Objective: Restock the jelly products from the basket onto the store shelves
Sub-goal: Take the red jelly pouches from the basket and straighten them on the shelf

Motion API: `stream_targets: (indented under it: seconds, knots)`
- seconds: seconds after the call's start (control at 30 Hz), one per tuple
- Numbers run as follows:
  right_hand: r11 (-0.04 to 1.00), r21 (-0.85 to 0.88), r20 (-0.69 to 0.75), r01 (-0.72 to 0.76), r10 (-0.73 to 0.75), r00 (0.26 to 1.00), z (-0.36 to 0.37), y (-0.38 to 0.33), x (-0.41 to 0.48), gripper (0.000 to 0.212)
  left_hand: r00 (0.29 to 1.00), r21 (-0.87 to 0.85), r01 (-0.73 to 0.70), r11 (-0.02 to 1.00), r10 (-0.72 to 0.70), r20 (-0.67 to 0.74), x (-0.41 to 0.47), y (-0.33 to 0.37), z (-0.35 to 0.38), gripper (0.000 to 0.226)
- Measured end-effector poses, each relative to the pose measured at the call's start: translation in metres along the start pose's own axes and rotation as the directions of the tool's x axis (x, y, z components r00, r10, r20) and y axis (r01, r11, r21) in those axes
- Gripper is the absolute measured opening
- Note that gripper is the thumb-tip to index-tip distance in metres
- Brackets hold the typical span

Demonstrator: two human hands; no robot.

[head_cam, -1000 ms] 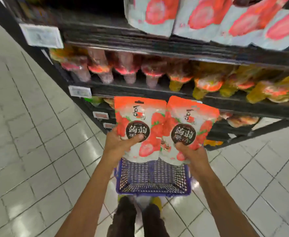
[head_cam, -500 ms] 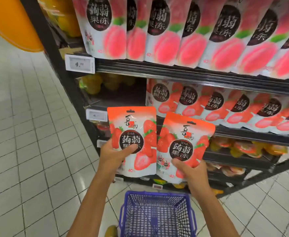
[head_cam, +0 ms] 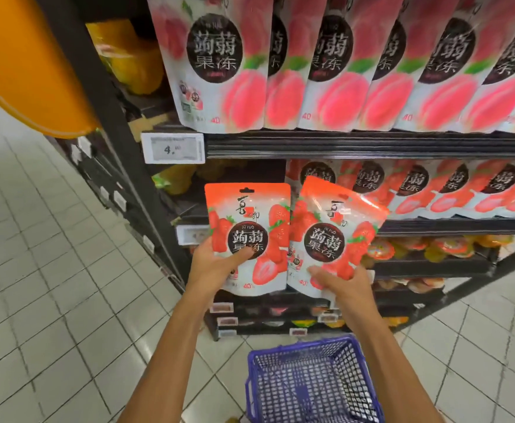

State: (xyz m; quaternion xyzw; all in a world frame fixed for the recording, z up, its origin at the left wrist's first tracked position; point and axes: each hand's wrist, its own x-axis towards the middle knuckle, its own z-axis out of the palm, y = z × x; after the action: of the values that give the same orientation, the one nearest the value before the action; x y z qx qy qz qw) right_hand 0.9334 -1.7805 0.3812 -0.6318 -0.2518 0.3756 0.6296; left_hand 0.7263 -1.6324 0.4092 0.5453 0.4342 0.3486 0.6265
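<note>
Pouches raised nearer shelf; left hand (head_cam: pixel 212 267) fingers clamp left pouch (head_cam: pixel 248 236), right hand (head_cam: pixel 341 285) right pouch (head_cam: pixel 332 236).

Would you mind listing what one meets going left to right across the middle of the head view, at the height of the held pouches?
Tiled floor → left pouch → right pouch → shelved strawberry pouches.

Bright, even store light falls from overhead, with soft white glare on the glossy floor tiles (head_cam: pixel 479 346) and a sheen on the peach packs (head_cam: pixel 335 71). The lower shelves (head_cam: pixel 418 267) sit in shadow. Wide-angle distortion bends the shelf post (head_cam: pixel 106 117) and tile lines near the edges. Slight motion blur softens the pack print.
</note>
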Motion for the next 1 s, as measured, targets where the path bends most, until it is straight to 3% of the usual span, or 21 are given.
stream_targets:
  seconds: [0.1, 0.23, 0.67, 1.0]
  knots:
    - [0.997, -0.012, -0.068, 0.074, -0.075, 0.995, 0.008, -0.004, -0.001, 0.049, 0.999, 0.003, 0.003, 1.0, -0.003, 0.042, 0.008, -0.003, -0.006, 0.04]
    - [0.989, -0.039, -0.124, 0.14, -0.144, 0.982, 0.012, -0.011, 0.006, 0.036, 0.999, 0.004, 0.001, 1.0, -0.001, 0.039, 0.011, -0.006, -0.008, 0.041]
    - [0.973, 0.031, -0.107, 0.229, -0.224, 0.969, 0.041, -0.034, 0.042, 0.031, 0.999, -0.051, 0.008, 0.999, -0.01, -0.037, 0.01, -0.009, -0.016, 0.056]
    - [0.944, -0.043, -0.15, 0.328, -0.331, 0.932, 0.088, -0.047, 0.074, 0.031, 0.997, -0.071, 0.015, 0.997, -0.02, -0.072, 0.012, -0.006, -0.022, 0.05]
